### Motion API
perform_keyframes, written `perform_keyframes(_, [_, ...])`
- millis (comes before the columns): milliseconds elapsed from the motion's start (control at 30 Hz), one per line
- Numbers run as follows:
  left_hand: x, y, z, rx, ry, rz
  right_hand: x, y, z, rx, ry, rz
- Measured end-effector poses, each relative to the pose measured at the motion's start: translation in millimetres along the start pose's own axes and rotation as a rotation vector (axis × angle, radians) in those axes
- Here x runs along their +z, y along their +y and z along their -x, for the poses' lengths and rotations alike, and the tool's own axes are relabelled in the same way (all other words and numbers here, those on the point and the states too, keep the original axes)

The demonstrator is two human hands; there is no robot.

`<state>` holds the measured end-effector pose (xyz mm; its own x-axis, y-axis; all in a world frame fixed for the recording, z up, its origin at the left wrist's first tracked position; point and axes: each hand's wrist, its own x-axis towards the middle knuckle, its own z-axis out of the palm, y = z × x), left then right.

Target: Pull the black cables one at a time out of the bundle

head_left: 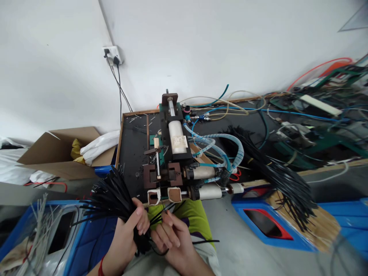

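My left hand (128, 226) is wrapped round a thick bundle of black cables (110, 197), whose ends fan out to the left. Close beside it, my right hand (171, 234) pinches a single thin black cable (162, 203) between thumb and finger. That cable points up to the front of a pneumatic machine (162, 174), between two pale-rimmed brown pads (174, 194). Whether its tip is inside the machine I cannot tell. A white cylinder (177, 136) sits on top of the machine, and blue air hoses (224, 147) loop off its right side.
Another black cable bundle (270, 168) hangs over the table's front edge at right. An open cardboard box (57, 153) stands left of the dark table (129, 149). Blue crates (76, 237) flank me below, one holding pale cables (36, 234). Tangled equipment (310, 134) covers the far right.
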<state>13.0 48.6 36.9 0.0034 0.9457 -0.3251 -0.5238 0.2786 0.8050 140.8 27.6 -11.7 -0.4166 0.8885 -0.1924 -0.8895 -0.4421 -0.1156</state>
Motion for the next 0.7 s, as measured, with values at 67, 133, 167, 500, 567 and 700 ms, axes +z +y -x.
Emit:
perform_keyframes(67, [-0.8,-0.9,-0.3,-0.002,-0.007,0.006,0.2,-0.2,0.0,-0.003,0.000,-0.007])
perform_keyframes(133, [-1.7,-1.4,-0.2,-0.003,-0.006,0.005,1.1,-0.5,0.1,-0.001,-0.002,-0.019])
perform_keyframes(167, [-2.1,-1.6,0.1,-0.004,-0.006,0.003,1.6,-0.6,0.2,0.001,0.002,-0.024])
perform_keyframes(500, [-1.7,-1.4,2.7,0.048,0.029,0.038,-1.2,2.9,-0.2,-0.029,0.021,0.058])
perform_keyframes(567, [-1.8,-0.5,3.8,0.048,0.019,0.043,0.0,3.5,-0.1,-0.033,0.019,0.065])
perform_keyframes(700, [-3.6,0.1,7.0,0.064,-0.002,0.035,2.3,5.6,0.2,-0.082,0.034,0.135])
